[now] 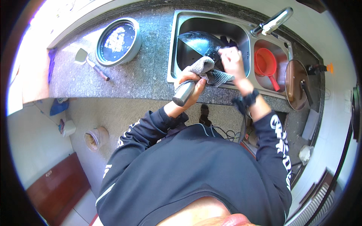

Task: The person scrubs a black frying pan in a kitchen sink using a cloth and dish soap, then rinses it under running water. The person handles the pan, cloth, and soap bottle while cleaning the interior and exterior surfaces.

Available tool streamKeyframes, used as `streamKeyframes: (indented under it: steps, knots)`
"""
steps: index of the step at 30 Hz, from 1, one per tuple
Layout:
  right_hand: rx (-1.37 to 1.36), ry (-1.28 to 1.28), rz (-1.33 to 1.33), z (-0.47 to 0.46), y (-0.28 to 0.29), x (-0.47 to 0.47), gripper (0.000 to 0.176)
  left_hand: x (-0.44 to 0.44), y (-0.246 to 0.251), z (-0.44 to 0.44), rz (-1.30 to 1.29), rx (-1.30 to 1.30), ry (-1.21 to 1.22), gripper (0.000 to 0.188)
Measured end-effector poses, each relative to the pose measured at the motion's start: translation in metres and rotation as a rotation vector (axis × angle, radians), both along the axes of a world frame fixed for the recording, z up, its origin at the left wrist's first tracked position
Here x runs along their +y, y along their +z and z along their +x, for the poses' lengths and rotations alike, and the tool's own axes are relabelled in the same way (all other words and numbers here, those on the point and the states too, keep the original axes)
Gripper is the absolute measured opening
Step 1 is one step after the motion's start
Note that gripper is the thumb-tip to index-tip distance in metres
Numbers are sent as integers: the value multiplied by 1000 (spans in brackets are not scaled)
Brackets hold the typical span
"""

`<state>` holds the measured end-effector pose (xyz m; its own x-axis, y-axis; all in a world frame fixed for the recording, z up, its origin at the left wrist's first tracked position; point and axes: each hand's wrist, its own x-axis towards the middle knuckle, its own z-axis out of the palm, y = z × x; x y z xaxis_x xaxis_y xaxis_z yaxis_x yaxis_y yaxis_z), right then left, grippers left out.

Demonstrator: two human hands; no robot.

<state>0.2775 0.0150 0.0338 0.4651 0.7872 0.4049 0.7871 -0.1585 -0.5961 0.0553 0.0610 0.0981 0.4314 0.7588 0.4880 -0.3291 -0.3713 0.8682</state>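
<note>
A dark wok (199, 42) rests tilted in the left basin of a steel double sink (173, 50), its curved underside up and shining wet. My left hand (188, 79) grips its tubular metal handle (183, 94), with a grey waffle-weave cloth (205, 65) bunched around the handle. Part of the cloth hangs over the basin's front rim. At the wok's right side, my right hand (232, 60) has curled fingers and is blurred. Something small and greyish shows at its fingertips, too unclear to name. Dark items lie behind the wok, partly hidden.
A red dipper (265, 62) sits in the right basin below the chrome faucet (273, 21). A glass lid (295, 84) leans at the sink's right end. Left on the stone counter (154, 56) are a water-filled basin (135, 53) and a wok spatula (92, 64). A bucket (97, 138) stands on the floor.
</note>
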Motion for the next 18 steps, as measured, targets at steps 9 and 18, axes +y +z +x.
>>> streamKeyframes:
  steps: [9,18]
  knots:
    - [167,-439,-31,2,-28,-30,16,15,0,-3,114,29,-130,20]
    - [216,-528,199,-14,-40,-58,21,11,5,-7,54,164,-63,17]
